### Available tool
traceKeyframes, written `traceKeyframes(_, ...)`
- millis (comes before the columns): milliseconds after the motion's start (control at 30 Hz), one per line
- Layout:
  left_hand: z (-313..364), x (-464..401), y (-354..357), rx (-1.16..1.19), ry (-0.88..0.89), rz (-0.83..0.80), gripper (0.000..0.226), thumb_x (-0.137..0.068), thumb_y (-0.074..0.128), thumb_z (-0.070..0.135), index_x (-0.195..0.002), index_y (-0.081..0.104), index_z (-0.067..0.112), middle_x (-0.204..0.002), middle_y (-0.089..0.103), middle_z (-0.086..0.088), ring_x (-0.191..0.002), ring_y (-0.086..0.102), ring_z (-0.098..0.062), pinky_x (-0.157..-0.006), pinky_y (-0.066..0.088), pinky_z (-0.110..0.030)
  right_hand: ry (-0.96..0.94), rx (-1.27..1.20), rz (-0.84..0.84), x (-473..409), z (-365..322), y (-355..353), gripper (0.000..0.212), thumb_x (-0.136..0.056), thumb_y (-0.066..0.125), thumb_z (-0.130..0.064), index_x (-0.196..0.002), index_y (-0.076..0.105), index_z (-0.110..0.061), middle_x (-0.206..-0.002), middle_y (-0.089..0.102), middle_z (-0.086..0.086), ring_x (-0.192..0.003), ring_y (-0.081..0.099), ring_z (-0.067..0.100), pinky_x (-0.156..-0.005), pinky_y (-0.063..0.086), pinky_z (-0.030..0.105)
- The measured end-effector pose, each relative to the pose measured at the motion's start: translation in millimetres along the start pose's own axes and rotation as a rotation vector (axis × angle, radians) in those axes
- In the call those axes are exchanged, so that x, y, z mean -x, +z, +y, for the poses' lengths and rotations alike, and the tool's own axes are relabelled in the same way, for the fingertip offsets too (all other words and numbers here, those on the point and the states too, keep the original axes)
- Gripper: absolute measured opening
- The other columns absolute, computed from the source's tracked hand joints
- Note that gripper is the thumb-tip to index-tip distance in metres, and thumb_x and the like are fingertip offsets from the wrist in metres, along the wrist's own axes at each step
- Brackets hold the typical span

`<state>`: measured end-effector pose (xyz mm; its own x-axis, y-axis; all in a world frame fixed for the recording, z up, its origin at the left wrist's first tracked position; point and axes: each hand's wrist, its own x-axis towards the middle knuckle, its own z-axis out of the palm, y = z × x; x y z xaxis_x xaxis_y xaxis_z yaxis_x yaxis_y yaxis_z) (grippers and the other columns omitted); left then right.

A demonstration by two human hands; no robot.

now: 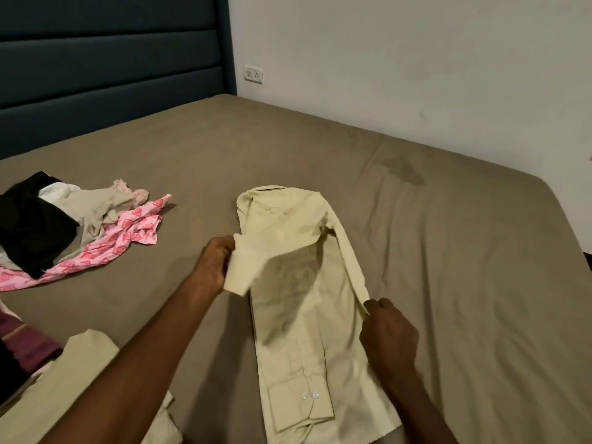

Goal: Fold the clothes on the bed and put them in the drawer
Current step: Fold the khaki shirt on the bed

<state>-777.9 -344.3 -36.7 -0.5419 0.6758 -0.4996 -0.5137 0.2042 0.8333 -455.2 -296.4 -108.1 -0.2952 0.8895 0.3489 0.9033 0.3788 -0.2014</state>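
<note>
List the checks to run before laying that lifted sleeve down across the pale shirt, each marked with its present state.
1. Left hand grips the sleeve cuff: ok.
2. Right hand pinches the pale shirt at its right edge: ok.
3. Other sleeve already laid along the body, buttoned cuff flat: ok.
4. Shirt body smooth: not ok, some wrinkles.
5. Unfolded clothes pile lies apart from the shirt: ok.
6. Drawer ready: cannot tell, not in view.
</note>
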Motion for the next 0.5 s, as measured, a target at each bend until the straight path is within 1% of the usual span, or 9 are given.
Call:
traceKeyframes(67,22.8,-7.8,-26.0,-0.059,0.011,0.074,0.026,-0.089,0.046,0.006,-0.070,0.062,0.003,-0.054,0.064,-0.008,-0.036,0.058,-0.018,-0.038,0.043,-0.015,-0.050,-0.030,-0.034,5.9,-17.8,2.5,0.034,-0.049,0.080,0.010,-0.066,0.066,-0.016,-0.061,0.053,-0.003,-0.040,0.050,0.021,-0.047,0.010,0.018)
traceKeyframes(133,36.0,-16.4,-53.2,-0.107,0.015,0.121,0.019,-0.086,0.044,0.009,-0.073,0.056,0.002,-0.059,0.059,-0.013,-0.033,0.055,-0.020,-0.036,0.039,-0.015,-0.087,-0.062,-0.081,11.1,-31.1,12.0,0.039,-0.041,0.080,0.011,-0.058,0.059,-0.017,-0.056,0.045,-0.005,-0.035,0.041,0.019,-0.047,-0.001,0.018)
traceKeyframes(167,40.2,-17.3,-62.8,-0.139,0.004,0.123,0.018,-0.086,0.045,0.014,-0.074,0.054,0.005,-0.061,0.055,-0.013,-0.032,0.052,-0.020,-0.037,0.038,-0.016,-0.107,-0.066,-0.086,13.7,-36.3,17.4,0.042,-0.038,0.079,0.011,-0.055,0.053,-0.017,-0.054,0.038,-0.006,-0.034,0.032,0.018,-0.048,-0.004,0.018)
traceKeyframes(233,44.5,-20.4,-80.7,-0.163,0.002,0.045,0.023,-0.092,0.054,0.025,-0.077,0.057,0.007,-0.054,0.054,-0.008,-0.034,0.049,-0.017,-0.041,0.037,-0.020,-0.142,-0.063,-0.069,16.9,-46.2,25.9,0.053,-0.035,0.079,0.011,-0.054,0.040,-0.018,-0.058,0.025,-0.008,-0.040,0.017,0.016,-0.049,-0.007,0.018)
traceKeyframes(300,49.7,-26.1,-87.7,-0.171,0.042,0.039,0.022,-0.096,0.063,0.027,-0.087,0.062,0.007,-0.047,0.056,-0.002,-0.036,0.049,-0.012,-0.044,0.038,-0.022,-0.130,-0.070,-0.042,17.4,-51.9,29.2,0.065,-0.037,0.082,0.011,-0.059,0.029,-0.021,-0.058,0.023,-0.007,-0.041,0.012,0.016,-0.051,-0.006,0.017)
traceKeyframes(367,59.3,-30.8,-86.5,-0.093,0.117,0.002,0.017,-0.099,0.063,0.026,-0.094,0.063,0.010,-0.048,0.056,0.001,-0.038,0.049,-0.010,-0.042,0.039,-0.020,-0.050,-0.086,-0.027,13.8,-50.1,28.2,0.061,-0.044,0.084,0.013,-0.057,0.034,-0.020,-0.051,0.034,-0.004,-0.037,0.017,0.017,-0.051,-0.002,0.015)
traceKeyframes(400,65.3,-32.6,-82.9,-0.037,0.152,-0.034,0.017,-0.101,0.060,0.028,-0.093,0.064,0.014,-0.051,0.058,0.002,-0.041,0.051,-0.009,-0.041,0.041,-0.019,0.006,-0.102,-0.011,12.5,-47.3,26.5,0.051,-0.050,0.086,0.012,-0.056,0.044,-0.017,-0.051,0.043,-0.002,-0.034,0.025,0.019,-0.049,0.004,0.014)
traceKeyframes(433,71.3,-35.6,-78.3,0.010,0.173,-0.067,0.021,-0.103,0.056,0.028,-0.088,0.066,0.017,-0.056,0.063,0.001,-0.046,0.057,-0.010,-0.045,0.045,-0.020,0.052,-0.127,0.027,12.2,-42.8,25.4,0.040,-0.057,0.088,0.010,-0.060,0.057,-0.014,-0.055,0.052,0.000,-0.034,0.038,0.023,-0.046,0.014,0.015)
traceKeyframes(500,84.8,-40.3,-66.0,0.097,0.182,-0.154,0.042,-0.106,0.050,0.023,-0.073,0.075,0.014,-0.072,0.073,-0.006,-0.066,0.072,-0.016,-0.063,0.060,-0.029,0.146,-0.249,0.151,11.1,-33.5,23.6,0.021,-0.073,0.087,0.001,-0.079,0.073,-0.012,-0.069,0.068,0.004,-0.051,0.063,0.031,-0.050,0.039,0.027)
